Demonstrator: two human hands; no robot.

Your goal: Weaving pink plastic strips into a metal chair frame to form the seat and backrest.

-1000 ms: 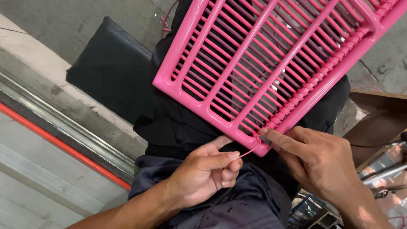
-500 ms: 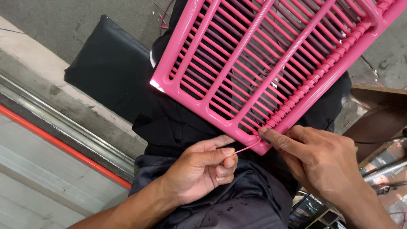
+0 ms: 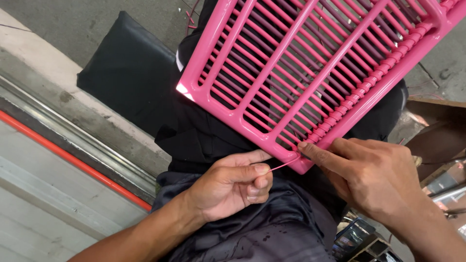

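Pinching a thin pink cord [image 3: 280,165] in my left hand [image 3: 232,187], fingers curled tight, at 6 o'clock. My right hand [image 3: 374,174] at 4 o'clock presses its fingertip on the wrapped edge of the pink slatted frame [image 3: 310,73], which rests tilted on my lap at 12 o'clock, black cushion [image 3: 126,82] at 10.

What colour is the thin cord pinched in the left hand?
Pink, like the slatted frame; the cord shows in the head view, held by the left hand.

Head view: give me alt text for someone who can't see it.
A left hand pinches a thin pink cord running to the corner of a pink slatted frame, where the right hand presses a fingertip; the frame rests over a lap in dark clothing.
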